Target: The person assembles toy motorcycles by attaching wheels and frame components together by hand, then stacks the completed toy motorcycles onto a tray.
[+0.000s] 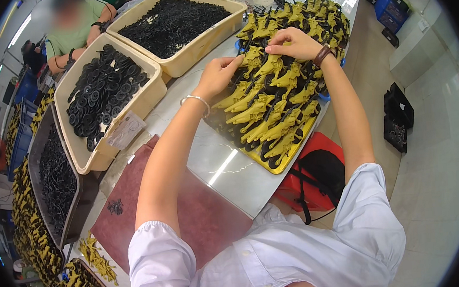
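Rows of small yellow pieces with black wheels, which look like toy bikes (pixel 254 109), stand packed on a yellow tray (pixel 278 168). Over the middle of these rows, my left hand (pixel 219 77) is closed, thumb and forefinger pinched at the edge of one toy bike (pixel 252 58). Just to the right, my right hand (pixel 296 45) has curled fingers, its thumb and forefinger closed at the top of another toy bike (pixel 272 66). The fingertips partly hide what they grip. Neither bike is clearly lifted from the rows.
A cream bin of black wheels (pixel 101 89) and a cream bin of small black parts (pixel 177 23) stand left. A grey bin (pixel 54 179) lies beyond a dark red mat (pixel 164 202). A red box (pixel 317 163) is below the table edge. A person (pixel 77 26) sits across.
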Available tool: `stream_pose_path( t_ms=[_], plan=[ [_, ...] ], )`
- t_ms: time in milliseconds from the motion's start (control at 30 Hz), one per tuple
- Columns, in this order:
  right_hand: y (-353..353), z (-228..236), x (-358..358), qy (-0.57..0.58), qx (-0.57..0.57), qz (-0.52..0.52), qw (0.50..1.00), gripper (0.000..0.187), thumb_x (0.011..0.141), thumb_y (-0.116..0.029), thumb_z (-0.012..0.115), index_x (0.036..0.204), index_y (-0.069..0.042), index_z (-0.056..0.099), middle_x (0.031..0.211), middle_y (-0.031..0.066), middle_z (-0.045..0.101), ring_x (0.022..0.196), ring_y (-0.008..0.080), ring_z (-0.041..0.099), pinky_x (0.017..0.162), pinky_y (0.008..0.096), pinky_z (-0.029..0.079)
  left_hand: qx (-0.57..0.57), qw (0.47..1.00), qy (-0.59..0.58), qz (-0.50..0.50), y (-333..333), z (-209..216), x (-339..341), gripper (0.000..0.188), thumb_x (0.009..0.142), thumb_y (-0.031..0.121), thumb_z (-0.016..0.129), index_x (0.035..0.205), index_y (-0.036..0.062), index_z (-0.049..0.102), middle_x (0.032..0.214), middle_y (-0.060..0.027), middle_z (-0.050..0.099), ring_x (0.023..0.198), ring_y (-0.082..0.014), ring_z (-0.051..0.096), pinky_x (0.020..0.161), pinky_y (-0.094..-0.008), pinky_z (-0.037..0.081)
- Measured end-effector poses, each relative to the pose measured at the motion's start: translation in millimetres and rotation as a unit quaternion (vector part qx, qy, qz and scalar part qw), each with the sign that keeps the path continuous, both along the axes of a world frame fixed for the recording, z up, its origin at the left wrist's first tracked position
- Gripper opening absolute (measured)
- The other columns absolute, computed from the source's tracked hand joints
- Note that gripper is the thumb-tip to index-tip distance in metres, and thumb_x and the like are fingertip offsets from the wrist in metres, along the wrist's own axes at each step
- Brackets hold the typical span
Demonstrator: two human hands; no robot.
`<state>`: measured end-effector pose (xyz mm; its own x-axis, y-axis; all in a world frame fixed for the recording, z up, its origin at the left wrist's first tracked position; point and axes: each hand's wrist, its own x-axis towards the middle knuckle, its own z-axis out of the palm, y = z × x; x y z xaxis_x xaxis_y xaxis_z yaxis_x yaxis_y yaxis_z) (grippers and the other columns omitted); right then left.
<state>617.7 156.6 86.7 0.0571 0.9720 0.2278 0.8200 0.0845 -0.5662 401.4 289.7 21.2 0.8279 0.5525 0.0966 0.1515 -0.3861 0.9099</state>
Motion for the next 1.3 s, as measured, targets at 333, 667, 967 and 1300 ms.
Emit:
stream_pose_path(
  t_ms=[333, 667, 967, 1300],
  plan=[
    [-2, 2, -23, -0.061, 0.004, -0.149, 0.987, 0.044, 0.08, -0.045, 0.068, 0.081, 0.0, 0.07, 0.07, 0.0083, 0.064, 0.065, 0.0166, 0.059, 0.064, 0.0293, 0.048, 0.023, 1.0, -0.011, 0.013, -3, 0, -30, 0.052, 0.09, 0.043, 0.051, 0.113, -0.002, 0.062, 0.103, -0.0163, 0.067, 0.096, -0.0213, 0.062, 0.087, -0.0294, 0.043],
    [-38, 20, -51, 0.002, 0.2, -0.159, 0.967, 0.033, 0.087, -0.032, 0.062, 0.09, 0.0, 0.067, 0.084, 0.0099, 0.065, 0.076, 0.0176, 0.061, 0.071, 0.0287, 0.046, 0.077, 0.992, -0.097, 0.041, -9, 6, -104, 0.053, 0.092, 0.045, 0.048, 0.121, 0.0018, 0.057, 0.115, -0.0179, 0.062, 0.108, -0.0247, 0.057, 0.093, -0.0332, 0.041],
    [-67, 17, -283, 0.049, 0.212, 0.153, 0.964, 0.015, 0.079, -0.007, 0.066, 0.092, -0.001, 0.064, 0.095, 0.0141, 0.063, 0.092, 0.03, 0.059, 0.083, 0.0358, 0.046, 0.329, 0.928, -0.013, 0.176, -120, 44, -305, 0.036, 0.09, 0.032, 0.055, 0.115, 0.0061, 0.058, 0.123, -0.017, 0.053, 0.118, -0.0322, 0.047, 0.1, -0.044, 0.033],
    [-83, -109, -364, 0.114, 0.089, 0.151, 0.978, 0.011, 0.08, -0.007, 0.065, 0.087, 0.002, 0.063, 0.095, 0.0137, 0.062, 0.088, 0.0276, 0.059, 0.08, 0.0345, 0.046, 0.191, 0.724, 0.035, 0.662, -327, -42, -536, 0.021, 0.083, 0.011, 0.063, 0.102, 0.0036, 0.066, 0.106, -0.0144, 0.063, 0.103, -0.0304, 0.058, 0.089, -0.0361, 0.045]
  ],
)
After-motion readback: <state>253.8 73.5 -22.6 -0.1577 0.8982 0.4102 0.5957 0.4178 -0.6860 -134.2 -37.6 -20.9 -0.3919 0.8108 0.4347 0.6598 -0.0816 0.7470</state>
